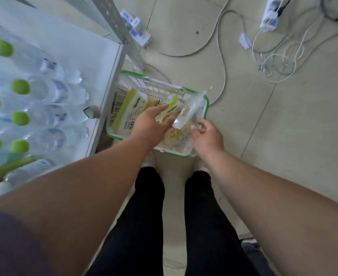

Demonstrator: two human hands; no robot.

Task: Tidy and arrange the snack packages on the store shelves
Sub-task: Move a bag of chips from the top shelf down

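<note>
we look down on a white plastic basket (120,92) with lattice walls and a green rim, standing on the beige tiled floor (283,136) just beside the shelf (88,62).

inside the basket lies a large flat snack pack (127,110), glossy white with a yellow-green band; its print reads "田野" near the lower edge, and the smaller lines are too blurred to read.

our left hand (149,124) reaches into the basket and holds a smaller yellow-and-white packet (170,111) with the fingers curled under it; green characters run along the packet but we cannot read them.

a clear, crinkled plastic bag (190,110) stands tilted against the packet, its upper end above the basket's right rim. our right hand (208,136) hovers just beside the bag's lower end with the fingers loosely bent and narrowly spread; we cannot tell whether the fingertips touch it.

pale, lumpy snack pieces (176,134) in clear wrapping fill the near part of the basket between the two hands.

on the white shelf stand clear water bottles (44,92) with round green caps and blue-and-white labels, unreadable here. a perforated grey metal post (122,30) frames the shelf corner.

white power strips (136,28) and looped grey cables (279,56) lie on the floor beyond the basket.
</note>
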